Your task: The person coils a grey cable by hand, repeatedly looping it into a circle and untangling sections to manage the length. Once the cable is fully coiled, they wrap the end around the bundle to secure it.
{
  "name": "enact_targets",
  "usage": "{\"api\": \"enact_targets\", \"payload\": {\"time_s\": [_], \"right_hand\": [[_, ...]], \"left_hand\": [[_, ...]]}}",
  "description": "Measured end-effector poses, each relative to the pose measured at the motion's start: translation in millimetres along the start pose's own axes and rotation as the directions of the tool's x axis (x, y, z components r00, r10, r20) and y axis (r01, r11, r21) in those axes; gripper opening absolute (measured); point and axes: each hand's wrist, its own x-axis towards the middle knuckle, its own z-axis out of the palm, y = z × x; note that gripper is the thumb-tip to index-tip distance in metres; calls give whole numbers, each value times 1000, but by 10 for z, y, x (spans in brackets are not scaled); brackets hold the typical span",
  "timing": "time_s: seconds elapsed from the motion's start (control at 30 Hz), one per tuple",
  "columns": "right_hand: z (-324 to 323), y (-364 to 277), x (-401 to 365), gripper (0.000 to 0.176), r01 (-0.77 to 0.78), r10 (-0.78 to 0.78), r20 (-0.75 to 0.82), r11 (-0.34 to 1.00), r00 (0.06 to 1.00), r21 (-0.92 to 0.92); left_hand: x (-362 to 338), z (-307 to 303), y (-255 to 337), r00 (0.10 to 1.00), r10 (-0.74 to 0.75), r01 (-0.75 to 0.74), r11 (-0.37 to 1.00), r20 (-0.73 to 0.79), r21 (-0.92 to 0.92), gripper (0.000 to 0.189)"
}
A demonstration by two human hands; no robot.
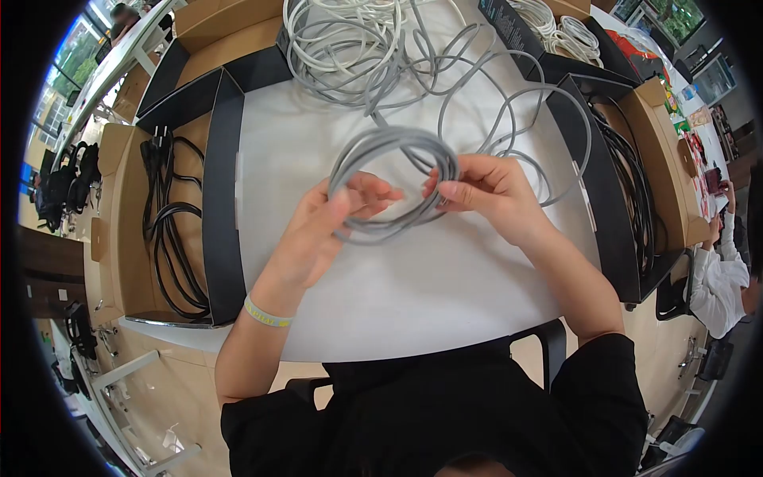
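Observation:
A coil of grey cable (395, 135) is held up in front of me, above the white table. My right hand (489, 191) pinches the coil's right side between thumb and fingers. My left hand (330, 215) is at the coil's left side, thumb in front and curled fingers reaching inside the loop; the thumb is slightly blurred. From the coil, grey cable runs back to a loose tangle of grey loops (469, 60) on the table. Whiter cable loops (350, 32) are heaped at the back, beside the tangle.
On the left, a black open box (222, 191) contains black power cords (171, 222). Another box (584, 167) on the right holds black cables (628, 191). White coiled cables (576, 40) lie in the back-right box. A person in a white top (715, 290) is at the far right.

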Motion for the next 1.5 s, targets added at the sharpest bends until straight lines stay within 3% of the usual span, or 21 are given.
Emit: {"api": "enact_targets", "payload": {"time_s": [0.13,0.2,0.23,0.3,0.43,0.5,0.53,0.6,0.63,0.7,0.83,0.93,1.0,1.03,1.1,1.13,1.2,1.23,1.3,1.43,1.5], "right_hand": [[-27,-1,13,19,58,-57,-41,998,998,28],[-26,8,12,17,87,-87,-61,996,994,3],[-23,33,13,17,88,-88,-64,996,994,7],[-15,95,13,15,183,-211,-78,945,974,-272],[-2,119,6,15,205,-248,-31,858,968,-472],[-7,124,9,16,246,-274,25,817,962,-521],[-6,116,7,16,248,-276,25,816,961,-522],[8,96,0,16,205,-233,44,733,971,-648],[22,79,-7,16,205,-233,43,735,971,-646],[51,49,-22,17,263,-275,108,626,955,-734],[64,89,-21,18,328,-329,140,633,934,-702],[61,64,-19,16,248,-222,128,687,967,-683],[18,118,-2,13,67,-68,11,919,998,-388],[-1,113,14,13,68,-69,11,919,998,-389],[-37,97,47,13,-79,81,11,989,997,-124],[-35,77,46,13,-79,81,11,989,997,-126],[-27,22,42,13,-155,158,-13,980,987,123],[-36,19,42,13,-155,158,-12,981,987,120],[-50,15,36,15,-147,144,35,943,989,298],[152,-26,-36,14,-159,131,97,907,987,389],[239,34,-78,13,-155,105,142,899,984,410]], "left_hand": [[45,90,-19,999,1,5,992,-49,125,30],[4,86,37,996,11,30,887,-87,461,28],[-3,61,28,996,8,33,886,-85,463,28],[-15,12,-14,973,123,53,704,-195,708,24],[22,49,-17,945,176,93,663,-276,742,22],[44,48,-86,927,292,-75,762,-237,644,23],[43,61,-56,927,293,-77,761,-235,644,23],[25,86,31,933,324,-26,494,-157,869,28],[27,61,19,934,322,-24,493,-157,870,28],[36,5,-30,857,504,-230,190,106,955,34],[5,56,46,879,453,-237,152,146,959,31],[27,33,48,873,466,-283,240,146,929,42],[20,14,65,931,360,-242,493,58,836,58],[23,-2,54,931,361,-243,492,58,836,58],[32,-49,-11,980,196,-132,730,-21,670,77],[30,-59,-50,980,197,-133,731,-21,670,77],[26,-36,-125,1000,-10,22,803,-22,596,85],[29,4,-122,1000,-7,20,804,-24,595,85],[44,109,-110,990,4,-119,555,141,824,81],[13,223,-289,965,213,-252,578,155,776,70],[-4,218,-285,902,373,-347,326,218,879,54]]}}
